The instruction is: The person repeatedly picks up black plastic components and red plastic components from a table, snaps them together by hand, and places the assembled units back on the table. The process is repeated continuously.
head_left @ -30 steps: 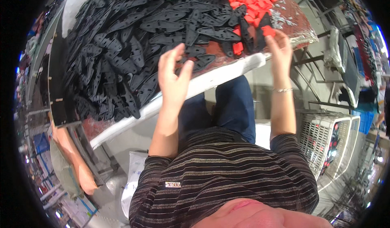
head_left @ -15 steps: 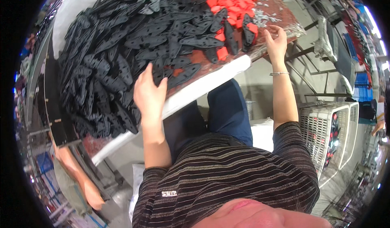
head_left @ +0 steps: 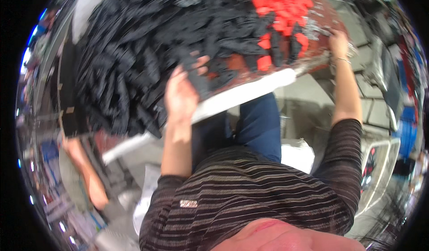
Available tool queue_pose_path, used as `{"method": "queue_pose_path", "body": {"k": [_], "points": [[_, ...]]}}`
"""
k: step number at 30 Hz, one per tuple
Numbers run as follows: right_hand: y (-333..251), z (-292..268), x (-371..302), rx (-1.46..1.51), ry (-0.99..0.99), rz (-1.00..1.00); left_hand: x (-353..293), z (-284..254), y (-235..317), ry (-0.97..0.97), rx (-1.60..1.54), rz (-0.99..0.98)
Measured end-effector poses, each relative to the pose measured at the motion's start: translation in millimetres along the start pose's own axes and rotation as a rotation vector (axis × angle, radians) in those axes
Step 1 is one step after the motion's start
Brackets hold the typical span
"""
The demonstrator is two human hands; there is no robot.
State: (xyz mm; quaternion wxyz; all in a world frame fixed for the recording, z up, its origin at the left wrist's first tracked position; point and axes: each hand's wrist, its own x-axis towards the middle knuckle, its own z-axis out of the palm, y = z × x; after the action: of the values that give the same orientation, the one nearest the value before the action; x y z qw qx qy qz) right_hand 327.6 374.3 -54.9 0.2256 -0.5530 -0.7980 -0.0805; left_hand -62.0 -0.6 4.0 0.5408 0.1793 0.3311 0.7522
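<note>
My left hand (head_left: pixel 182 92) is closed round a long, flat black plastic piece (head_left: pixel 196 77) at the near edge of the table, its fingertips showing beyond the piece. A large heap of similar black plastic pieces (head_left: pixel 129 41) spreads around and beyond it. Over at the table's right side, my right hand (head_left: pixel 339 44) bends down beside scattered small silvery bits (head_left: pixel 315 29). Motion smears its fingers, so whether it grips anything is unclear. Bright red pieces (head_left: pixel 286 5) lie piled between the black heap and the silvery bits.
A white padded roll (head_left: pixel 250 86) runs along the near edge of the reddish-brown table (head_left: pixel 324 56). A dark board (head_left: pixel 69 90) borders the heap on the left. Another person's arm (head_left: pixel 89 175) shows at lower left. A white plastic crate (head_left: pixel 380 166) stands at right.
My left hand has gone from spread fingers over the heap to holding a black plastic piece. My right hand has moved right to the silvery bits. The whole view has shifted slightly.
</note>
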Motion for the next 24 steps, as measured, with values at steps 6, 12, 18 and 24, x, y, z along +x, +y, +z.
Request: {"method": "queue_pose_path", "body": {"k": [6, 12, 18, 24], "points": [[-13, -30, -13, 0.053, -0.027, 0.21, -9, 1, -10, -0.053, -0.019, -0.091], [-104, -70, -71, 0.976, 0.03, 0.175, -26, -2, -19, -0.034, -0.017, -0.087], [-299, -124, -180, 1.638, -0.379, 0.087, -50, 2, -33, -0.051, -0.065, -0.108], [-349, -126, -205, 1.729, -0.452, 0.155, -64, 8, -23, -0.056, -0.02, -0.025]]}}
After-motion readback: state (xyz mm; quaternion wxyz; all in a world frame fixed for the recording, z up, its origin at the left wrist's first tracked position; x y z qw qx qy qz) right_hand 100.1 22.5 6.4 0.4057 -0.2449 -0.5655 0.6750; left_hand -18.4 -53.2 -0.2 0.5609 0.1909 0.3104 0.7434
